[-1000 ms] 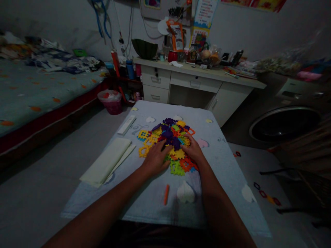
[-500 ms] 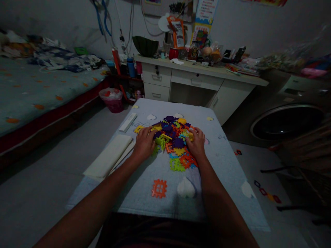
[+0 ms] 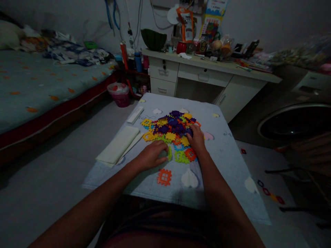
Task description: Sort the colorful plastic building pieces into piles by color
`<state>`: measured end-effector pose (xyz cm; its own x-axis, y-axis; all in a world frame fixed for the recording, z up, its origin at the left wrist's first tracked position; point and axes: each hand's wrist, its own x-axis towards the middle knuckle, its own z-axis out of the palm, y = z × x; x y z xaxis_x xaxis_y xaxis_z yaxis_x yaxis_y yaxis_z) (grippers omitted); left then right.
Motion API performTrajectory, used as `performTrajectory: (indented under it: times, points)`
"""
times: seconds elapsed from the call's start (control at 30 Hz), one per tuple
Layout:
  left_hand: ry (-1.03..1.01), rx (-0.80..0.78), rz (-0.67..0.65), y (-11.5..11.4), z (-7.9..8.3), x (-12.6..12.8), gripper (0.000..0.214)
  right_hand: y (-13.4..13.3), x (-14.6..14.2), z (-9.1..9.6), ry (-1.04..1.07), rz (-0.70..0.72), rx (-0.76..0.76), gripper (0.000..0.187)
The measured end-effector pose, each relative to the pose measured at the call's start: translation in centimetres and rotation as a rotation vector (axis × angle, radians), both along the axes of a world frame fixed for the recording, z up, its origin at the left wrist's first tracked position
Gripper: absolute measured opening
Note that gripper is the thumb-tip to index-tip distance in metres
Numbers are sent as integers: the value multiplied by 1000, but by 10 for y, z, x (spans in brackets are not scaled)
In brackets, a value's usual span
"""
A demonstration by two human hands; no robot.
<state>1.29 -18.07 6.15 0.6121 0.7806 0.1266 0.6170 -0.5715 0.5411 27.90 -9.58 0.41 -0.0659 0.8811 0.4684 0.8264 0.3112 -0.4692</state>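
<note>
A heap of coloured plastic puzzle tiles [image 3: 172, 131] lies on a small table covered with a pale blue cloth [image 3: 224, 162]. My left hand [image 3: 152, 155] sits at the heap's near left edge with its fingers curled round a yellow-green tile [image 3: 169, 153]. My right hand [image 3: 196, 138] rests palm down on the heap's right side, fingers bent onto the tiles; whether it holds one is hidden. A single orange tile [image 3: 164, 177] lies flat by itself nearer to me, just below my left hand.
A folded cream paper or cloth [image 3: 119, 144] and a white bar [image 3: 135, 115] lie on the table's left side. Behind stands a cluttered white desk [image 3: 207, 74]; a bed [image 3: 31, 86] is at left, a pink bin [image 3: 119, 94] beside it, and a washing machine [image 3: 294, 120] at right.
My left hand has drawn back from the heap's left side toward me with a yellow-green tile. The right hand has stayed on the heap. The view has shifted a little.
</note>
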Motion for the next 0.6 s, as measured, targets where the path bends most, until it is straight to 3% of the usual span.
performTrajectory:
  times: [0.33,0.6]
  points:
    - [98,-151,-97,-15,-12,-5,47,0,7,2,19,-34,21,41]
    - [167,-190,-170,-11,-12,6,30,-3,9,2,-5,-28,-27,36]
